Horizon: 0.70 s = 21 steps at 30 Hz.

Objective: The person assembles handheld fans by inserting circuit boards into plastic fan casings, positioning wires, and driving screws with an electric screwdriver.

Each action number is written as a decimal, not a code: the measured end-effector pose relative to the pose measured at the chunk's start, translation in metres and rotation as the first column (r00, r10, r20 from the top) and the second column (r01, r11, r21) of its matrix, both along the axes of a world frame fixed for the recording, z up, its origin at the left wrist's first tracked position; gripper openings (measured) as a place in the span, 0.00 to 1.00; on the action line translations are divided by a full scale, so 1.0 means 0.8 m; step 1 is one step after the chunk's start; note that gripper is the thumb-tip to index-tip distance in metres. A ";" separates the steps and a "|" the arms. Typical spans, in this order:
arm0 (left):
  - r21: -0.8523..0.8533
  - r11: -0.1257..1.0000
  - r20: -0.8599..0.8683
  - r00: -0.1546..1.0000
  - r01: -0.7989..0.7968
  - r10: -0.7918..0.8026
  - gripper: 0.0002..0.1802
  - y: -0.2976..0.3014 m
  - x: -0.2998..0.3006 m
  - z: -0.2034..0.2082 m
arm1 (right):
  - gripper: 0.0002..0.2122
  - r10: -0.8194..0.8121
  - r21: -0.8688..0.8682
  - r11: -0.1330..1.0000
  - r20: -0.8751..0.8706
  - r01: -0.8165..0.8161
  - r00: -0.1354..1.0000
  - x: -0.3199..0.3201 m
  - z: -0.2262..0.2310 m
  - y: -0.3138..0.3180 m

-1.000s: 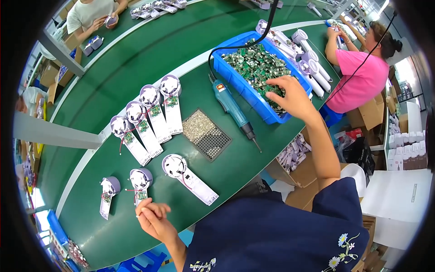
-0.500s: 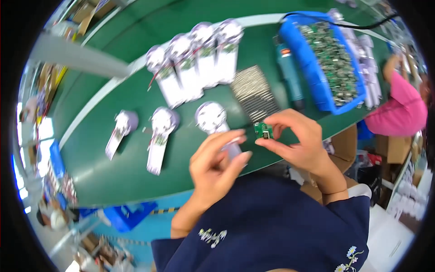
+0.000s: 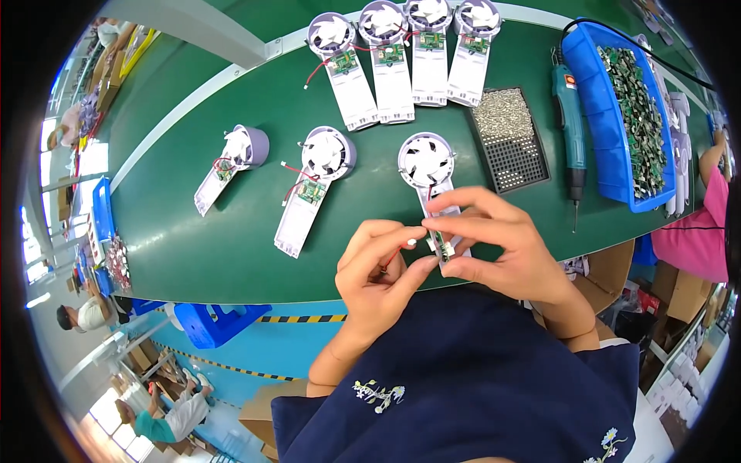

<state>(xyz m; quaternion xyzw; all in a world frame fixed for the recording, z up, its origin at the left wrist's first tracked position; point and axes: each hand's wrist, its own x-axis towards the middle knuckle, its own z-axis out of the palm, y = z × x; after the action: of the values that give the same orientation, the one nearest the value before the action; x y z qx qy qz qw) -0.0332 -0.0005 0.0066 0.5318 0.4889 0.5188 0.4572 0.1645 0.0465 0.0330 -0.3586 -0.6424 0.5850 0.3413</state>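
Observation:
My right hand (image 3: 502, 243) pinches a small green circuit board (image 3: 441, 245), turned edge-on, between thumb and fingers. Facing it, my left hand (image 3: 382, 266) is closed on a red wire with a white connector (image 3: 411, 242) at its end, close beside the board. Directly behind both hands lies a lilac-and-white handheld fan housing (image 3: 427, 160), its handle partly covered by my right hand. To the left are another fan housing (image 3: 315, 189) with a board and red wires in its handle, and a tilted one (image 3: 231, 163).
Several fan housings (image 3: 394, 58) stand in a row at the back. A black screw tray (image 3: 519, 174), a teal electric screwdriver (image 3: 570, 116) and a blue bin (image 3: 614, 147) of circuit boards line the right side. A person in pink (image 3: 706, 224) sits at far right.
My left hand now grips the wire's connector and has come up to the board. The board has turned from flat to edge-on in my right hand. The whole view has shifted.

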 end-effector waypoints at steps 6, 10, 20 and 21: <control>0.008 1.000 0.019 1.000 -0.019 0.018 0.15 0.003 0.007 -0.006 | 0.19 -0.028 -0.112 0.993 -0.028 0.025 0.999 0.000 -0.013 -0.009; -0.004 0.996 0.163 0.982 0.093 -0.091 0.12 0.005 0.009 -0.017 | 0.18 -0.087 -0.316 0.948 -0.159 0.033 0.983 0.009 -0.021 -0.013; -0.127 0.968 0.430 0.892 0.215 -0.141 0.10 0.010 0.007 -0.019 | 0.17 -0.090 -0.606 0.730 -0.542 -0.315 0.836 0.017 -0.057 -0.009; -0.128 0.969 0.430 0.892 0.213 -0.140 0.10 0.009 0.007 -0.020 | 0.17 -0.103 -0.630 0.715 -0.524 -0.303 0.845 0.016 -0.058 -0.009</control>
<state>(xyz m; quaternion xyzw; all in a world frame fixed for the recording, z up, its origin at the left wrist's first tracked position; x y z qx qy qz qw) -0.0279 0.0068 -0.0093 0.4095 0.3724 0.5323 0.6405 0.1774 0.0390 -0.0134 -0.2492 -0.2776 0.8744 0.3101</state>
